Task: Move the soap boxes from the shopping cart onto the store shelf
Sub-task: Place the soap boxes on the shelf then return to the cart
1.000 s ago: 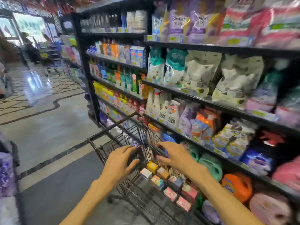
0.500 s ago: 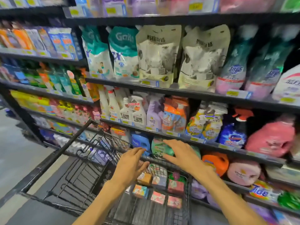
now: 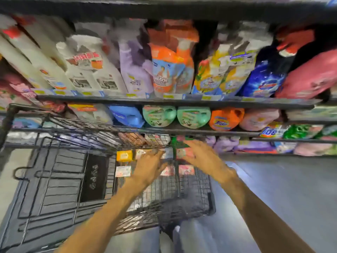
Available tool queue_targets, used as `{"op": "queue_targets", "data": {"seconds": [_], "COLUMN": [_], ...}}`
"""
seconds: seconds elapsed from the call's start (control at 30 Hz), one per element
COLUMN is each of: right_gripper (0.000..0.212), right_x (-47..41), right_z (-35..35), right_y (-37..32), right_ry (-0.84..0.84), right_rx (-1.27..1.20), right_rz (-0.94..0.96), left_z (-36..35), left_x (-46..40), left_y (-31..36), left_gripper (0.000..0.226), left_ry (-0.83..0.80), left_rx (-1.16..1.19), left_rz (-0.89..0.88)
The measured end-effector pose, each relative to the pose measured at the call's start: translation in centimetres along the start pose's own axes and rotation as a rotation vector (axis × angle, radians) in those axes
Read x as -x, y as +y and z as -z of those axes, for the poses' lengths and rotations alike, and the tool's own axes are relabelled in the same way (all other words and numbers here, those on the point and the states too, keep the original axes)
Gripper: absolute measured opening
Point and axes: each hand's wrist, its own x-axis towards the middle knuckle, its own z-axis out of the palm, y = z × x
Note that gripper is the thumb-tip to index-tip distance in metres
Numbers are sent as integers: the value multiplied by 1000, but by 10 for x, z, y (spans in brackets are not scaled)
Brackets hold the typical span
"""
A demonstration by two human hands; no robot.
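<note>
Everything is smeared with motion blur, and the labels on the bottles (image 3: 169,70) break into blocks. The shelves (image 3: 164,101) bow outward near the edges, a wide-angle bend. Light is even and fairly bright from overhead, with a pale glare on the floor (image 3: 273,189) and gloom under the top shelf.

Motion blur smears the whole view. The left hand (image 3: 148,168) covers part of the soap boxes (image 3: 124,155) in the shopping cart (image 3: 60,179); whether either hand touches one cannot be told. Bottle labels on the store shelf (image 3: 164,100) are mostly unreadable.
</note>
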Motion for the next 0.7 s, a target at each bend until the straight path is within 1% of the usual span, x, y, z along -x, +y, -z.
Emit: {"op": "queue_targets", "data": {"seconds": [0.1,0.2,0.33,0.4,0.43,0.57,0.63,0.7], "right_gripper": [57,52,55,56,56,52,52,51], "right_x": [-17,-31,-44,-49,-49,-48,-49,-50], "right_z": [-37,-80,-143,-167,-175,-203,-213,-219], "right_y": [19,37,59,67,69,74,77,80], "right_ry": [-84,-137,-189,-193,-197,-198,-202,-209], "right_rx": [-43,-147,-234,-248,-245,-231,-214,-177], "right_rz": [-78,-144,-253,-260,-261,-254,-260,-274], "left_z": [-38,-86,-145,-175,-191,-237,-248,-254], "left_x": [-29,-58,-90,-103,-110,-132,-139,-146], "left_y": [-13,-32,-55,-63,-67,-78,-80,-81], "left_gripper": [53,57,52,56,61,90,94,90], "left_ry": [-96,-192,-277,-291,-279,-256,-263,-257], "left_rx": [-17,-57,-48,-32,-30,-128,-180,-185], "left_rz": [-11,3,8,3,-6,-20,-19,-13]}}
